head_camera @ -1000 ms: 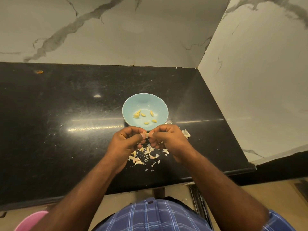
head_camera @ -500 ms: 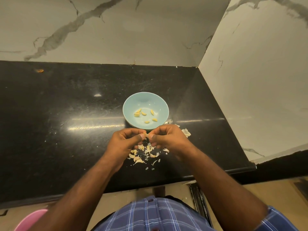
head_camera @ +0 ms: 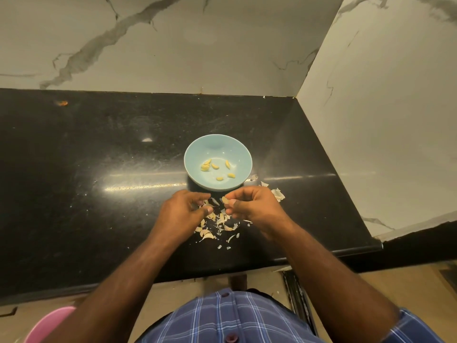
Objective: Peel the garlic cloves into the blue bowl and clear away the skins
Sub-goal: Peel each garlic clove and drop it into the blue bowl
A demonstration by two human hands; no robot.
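Peeling is the step in hand, seen from the head camera, the only view. The right hand (head_camera: pixel 249 206) pinches a pale garlic clove (head_camera: pixel 225 200) between thumb and curled fingers (head_camera: pixel 232 202), just in front of the blue bowl (head_camera: pixel 197 149), near its front rim. The left hand (head_camera: pixel 184 211) sits beside it, apart by a small gap, its fingers (head_camera: pixel 202 197) curled and its thumb drawn in; a thin sliver of skin (head_camera: pixel 214 201) shows at its fingertips, though whether it is pinched or falling I cannot tell. The bowl stands on the black desk (head_camera: pixel 99 181) with several peeled cloves (head_camera: pixel 210 165) in it. A litter of skins (head_camera: pixel 217 226) lies on the desk under and just before both hands, with more scraps (head_camera: pixel 278 194) beside the right hand.

By my reading the clove looks nearly bare. The next move calls for a short reach forward to drop it into the bowl; clearing the skins is not yet begun.
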